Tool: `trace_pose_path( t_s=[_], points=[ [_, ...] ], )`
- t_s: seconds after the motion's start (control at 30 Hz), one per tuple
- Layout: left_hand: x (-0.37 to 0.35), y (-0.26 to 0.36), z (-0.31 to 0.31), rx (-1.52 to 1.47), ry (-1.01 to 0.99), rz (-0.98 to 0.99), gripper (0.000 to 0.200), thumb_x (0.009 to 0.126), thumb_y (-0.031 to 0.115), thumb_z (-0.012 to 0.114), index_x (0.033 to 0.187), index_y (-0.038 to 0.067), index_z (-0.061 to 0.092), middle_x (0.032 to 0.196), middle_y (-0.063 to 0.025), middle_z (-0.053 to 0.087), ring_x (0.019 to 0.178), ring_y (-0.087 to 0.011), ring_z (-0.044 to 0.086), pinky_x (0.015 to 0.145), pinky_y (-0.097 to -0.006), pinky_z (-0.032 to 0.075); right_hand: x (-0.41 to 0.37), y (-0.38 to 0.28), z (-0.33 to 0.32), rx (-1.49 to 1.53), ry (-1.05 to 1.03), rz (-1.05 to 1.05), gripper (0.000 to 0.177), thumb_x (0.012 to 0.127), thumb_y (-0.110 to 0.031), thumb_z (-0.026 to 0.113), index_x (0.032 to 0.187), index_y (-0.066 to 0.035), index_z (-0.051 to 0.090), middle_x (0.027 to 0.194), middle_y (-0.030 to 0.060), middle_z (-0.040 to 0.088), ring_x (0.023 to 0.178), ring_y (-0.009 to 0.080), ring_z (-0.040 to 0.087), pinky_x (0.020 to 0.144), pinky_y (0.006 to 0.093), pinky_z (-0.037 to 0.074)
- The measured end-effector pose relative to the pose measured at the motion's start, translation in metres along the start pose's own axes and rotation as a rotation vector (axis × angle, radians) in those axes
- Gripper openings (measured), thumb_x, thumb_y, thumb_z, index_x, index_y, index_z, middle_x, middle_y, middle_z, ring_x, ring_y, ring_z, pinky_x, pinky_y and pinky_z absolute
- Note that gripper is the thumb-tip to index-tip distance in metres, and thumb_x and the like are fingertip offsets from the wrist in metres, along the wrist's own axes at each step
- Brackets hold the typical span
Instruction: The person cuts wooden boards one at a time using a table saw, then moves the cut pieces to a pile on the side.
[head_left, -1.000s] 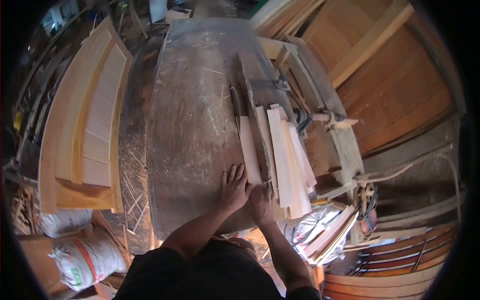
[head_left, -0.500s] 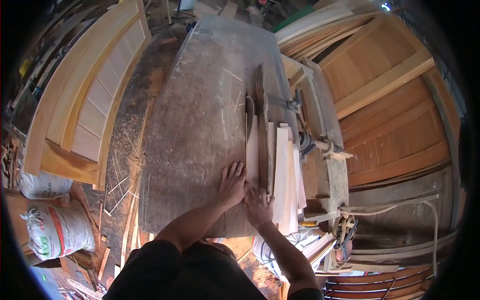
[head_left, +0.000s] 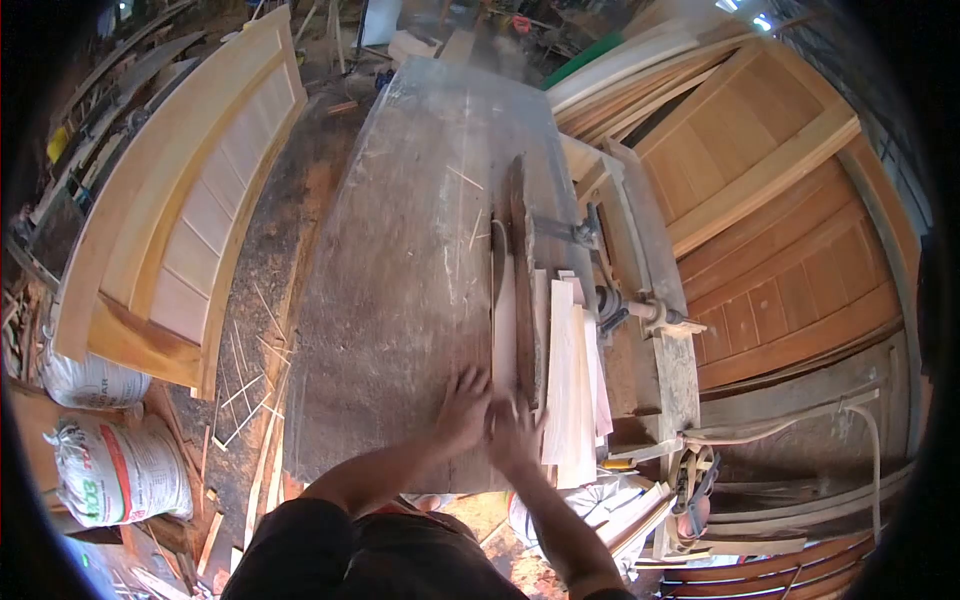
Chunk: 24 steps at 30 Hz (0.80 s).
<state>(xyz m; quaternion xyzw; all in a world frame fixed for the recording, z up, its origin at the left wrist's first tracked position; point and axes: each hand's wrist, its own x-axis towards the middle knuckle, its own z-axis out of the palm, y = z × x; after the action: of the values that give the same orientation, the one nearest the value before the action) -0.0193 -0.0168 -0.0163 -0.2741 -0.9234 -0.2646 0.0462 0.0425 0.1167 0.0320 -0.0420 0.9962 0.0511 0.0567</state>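
Note:
A pale wooden strip (head_left: pixel 505 345) lies lengthwise on the worn saw table (head_left: pixel 390 310), between a curved saw blade (head_left: pixel 497 240) and a rough dark wooden fence (head_left: pixel 528 260). My left hand (head_left: pixel 462 408) rests on the tabletop left of the strip's near end, fingers stretched forward and slightly apart. At that near end is my right hand (head_left: pixel 514 437), its fingers closed about the wood and somewhat blurred; they hide the tip of the strip. Several pale cut strips (head_left: pixel 568 375) lie right of the fence.
Clamps (head_left: pixel 588 228) hold the fence on the right. Panelled wooden doors lean at left (head_left: pixel 190 210) and right (head_left: pixel 770 270). A stuffed white sack (head_left: pixel 125 470) stands at lower left, near thin offcuts (head_left: pixel 245 410) on the floor. A cable (head_left: pixel 870 450) hangs at lower right.
The whole view has shifted, so the table sits slightly lower in the picture. My left hand has drawn back a little towards my body; my right hand stays at the strip's near end.

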Motion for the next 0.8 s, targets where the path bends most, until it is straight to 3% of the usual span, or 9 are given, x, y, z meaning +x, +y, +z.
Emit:
trace_pose_path(
  t_s=[0.1, 0.2, 0.3, 0.43, 0.5, 0.57, 0.67, 0.77, 0.8],
  points=[
    [-0.1, 0.03, -0.015, -0.15, -0.108, 0.322, 0.064, 0.083, 0.039, 0.075, 0.139, 0.01, 0.061, 0.154, -0.0173, 0.049, 0.151, -0.0393, 0.032, 0.121, -0.0684, 0.02, -0.137, -0.005, 0.022, 0.042, 0.165, -0.137, 0.059, 0.09, -0.048, 0.07, 0.135, -0.01, 0.063, 0.139, 0.0191, 0.055, 0.139, 0.042, 0.045, 0.106, 0.0873, 0.017],
    [-0.157, 0.029, 0.001, -0.366, -0.268, 0.393, 0.065, 0.099, 0.048, 0.066, 0.145, 0.003, 0.057, 0.155, -0.0167, 0.051, 0.144, -0.0394, 0.046, 0.114, -0.0608, 0.036, -0.184, -0.021, -0.004, 0.389, 0.024, 0.199, 0.062, 0.082, -0.037, 0.082, 0.13, -0.006, 0.06, 0.123, 0.0244, 0.059, 0.126, 0.0459, 0.053, 0.106, 0.0686, 0.038],
    [-0.129, 0.037, -0.027, -0.586, -0.383, 0.078, 0.066, 0.099, 0.043, 0.069, 0.144, -0.002, 0.054, 0.151, -0.0222, 0.052, 0.134, -0.0434, 0.055, 0.11, -0.059, 0.042, -0.191, -0.012, 0.029, 0.694, 0.057, 0.264, 0.065, 0.076, -0.022, 0.089, 0.128, -0.003, 0.055, 0.121, 0.0244, 0.059, 0.116, 0.0455, 0.059, 0.097, 0.0471, 0.052],
    [-0.088, 0.058, -0.026, -1.331, 0.047, -0.596, 0.071, 0.106, 0.046, 0.058, 0.15, -0.007, 0.041, 0.148, -0.0266, 0.052, 0.135, -0.0389, 0.055, 0.115, -0.0494, 0.041, -0.2, -0.027, 0.057, 1.33, -0.086, 0.519, 0.062, 0.093, -0.013, 0.078, 0.147, 0.0, 0.05, 0.146, 0.0278, 0.055, 0.129, 0.0404, 0.059, 0.103, 0.0511, 0.052],
    [-0.067, 0.042, -0.036, -0.975, 0.058, -0.365, 0.068, 0.112, 0.048, 0.044, 0.152, -0.006, 0.038, 0.141, -0.0229, 0.057, 0.12, -0.0289, 0.066, 0.103, -0.0436, 0.052, -0.181, -0.046, 0.001, 1.261, 0.093, 0.287, 0.065, 0.088, -0.017, 0.082, 0.142, 0.003, 0.052, 0.131, 0.0255, 0.06, 0.119, 0.0387, 0.063, 0.095, 0.0466, 0.056],
    [-0.049, 0.048, -0.048, -1.565, -0.166, -0.456, 0.059, 0.113, 0.044, 0.041, 0.151, -0.002, 0.041, 0.133, -0.0175, 0.062, 0.117, -0.0238, 0.066, 0.098, -0.0401, 0.054, -0.17, -0.058, -0.008, 1.341, 0.179, 0.305, 0.075, 0.074, -0.014, 0.092, 0.136, 0.001, 0.053, 0.124, 0.0239, 0.063, 0.116, 0.042, 0.064, 0.095, 0.0476, 0.053],
    [-0.021, 0.059, -0.063, -1.519, -0.039, -0.313, 0.048, 0.113, 0.041, 0.047, 0.144, 0.005, 0.053, 0.12, -0.0101, 0.068, 0.105, -0.0183, 0.068, 0.085, -0.0339, 0.058, -0.163, -0.041, -0.041, 0.865, 0.416, 0.113, 0.071, 0.082, -0.012, 0.086, 0.143, 0.003, 0.052, 0.142, 0.0241, 0.057, 0.132, 0.0397, 0.055, 0.112, 0.0479, 0.042],
    [0.001, 0.065, -0.166, -0.87, -0.32, 0.078, 0.053, 0.107, 0.046, 0.056, 0.145, 0.008, 0.058, 0.113, -0.0147, 0.069, 0.092, -0.0243, 0.07, 0.076, -0.0398, 0.058, -0.176, -0.034, -0.074, 0.836, 0.867, 0.361, 0.065, 0.091, -0.018, 0.076, 0.146, 0.004, 0.05, 0.146, 0.0275, 0.052, 0.14, 0.0444, 0.046, 0.12, 0.0503, 0.031],
    [-0.002, 0.062, -0.163, -0.738, -0.358, 0.226, 0.055, 0.106, 0.048, 0.057, 0.146, 0.01, 0.057, 0.112, -0.0136, 0.067, 0.096, -0.0245, 0.068, 0.08, -0.041, 0.056, -0.177, -0.032, -0.107, 0.535, 0.931, 0.359, 0.063, 0.093, -0.02, 0.077, 0.144, 0.005, 0.051, 0.135, 0.0242, 0.057, 0.124, 0.0381, 0.056, 0.104, 0.0466, 0.045]
  ],
)
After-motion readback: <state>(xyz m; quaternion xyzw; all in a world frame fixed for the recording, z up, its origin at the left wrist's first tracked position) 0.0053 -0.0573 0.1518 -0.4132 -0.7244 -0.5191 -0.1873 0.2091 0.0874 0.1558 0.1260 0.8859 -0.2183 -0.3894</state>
